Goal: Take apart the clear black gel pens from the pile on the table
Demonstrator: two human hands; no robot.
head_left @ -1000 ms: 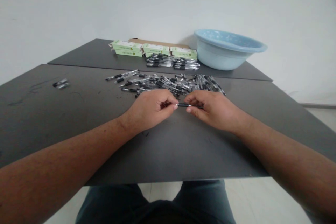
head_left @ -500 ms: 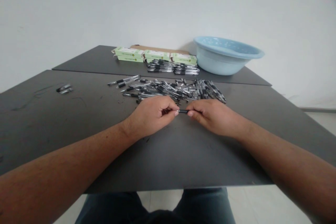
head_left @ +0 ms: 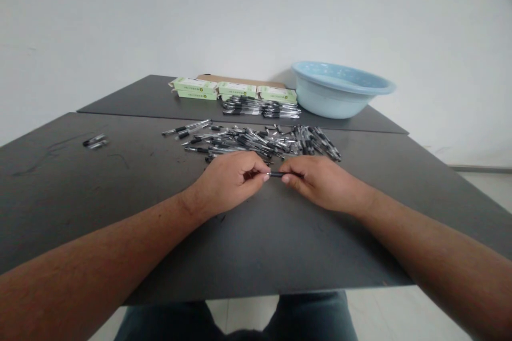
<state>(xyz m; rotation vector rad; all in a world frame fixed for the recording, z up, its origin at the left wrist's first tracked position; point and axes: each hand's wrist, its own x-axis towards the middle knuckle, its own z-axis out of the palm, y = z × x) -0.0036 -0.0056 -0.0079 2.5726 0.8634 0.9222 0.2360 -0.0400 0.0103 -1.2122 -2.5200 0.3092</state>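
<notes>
Between my two hands lies a pen (head_left: 276, 174) with a black grip, held level above the dark table. My left hand (head_left: 234, 180) pinches its silvery tip end between thumb and forefinger. Closed around the other end, my right hand (head_left: 318, 180) hides most of the barrel. Just beyond my hands is a loose pile of pens and pen parts (head_left: 252, 141), clear plastic and black. Some of these pieces are covered by my fingers.
Stacked pens (head_left: 244, 105) lie farther back, before green-and-white boxes (head_left: 196, 86). A light blue basin (head_left: 332, 98) stands at the back right. Several small clear-and-black pieces (head_left: 96, 141) lie at the left. The table's near edge (head_left: 272, 294) is close to my legs.
The view has tilted slightly, so the scene sits a little lower. My right hand's grip shows slightly more of the black part of the pen; both hands still hold it.
</notes>
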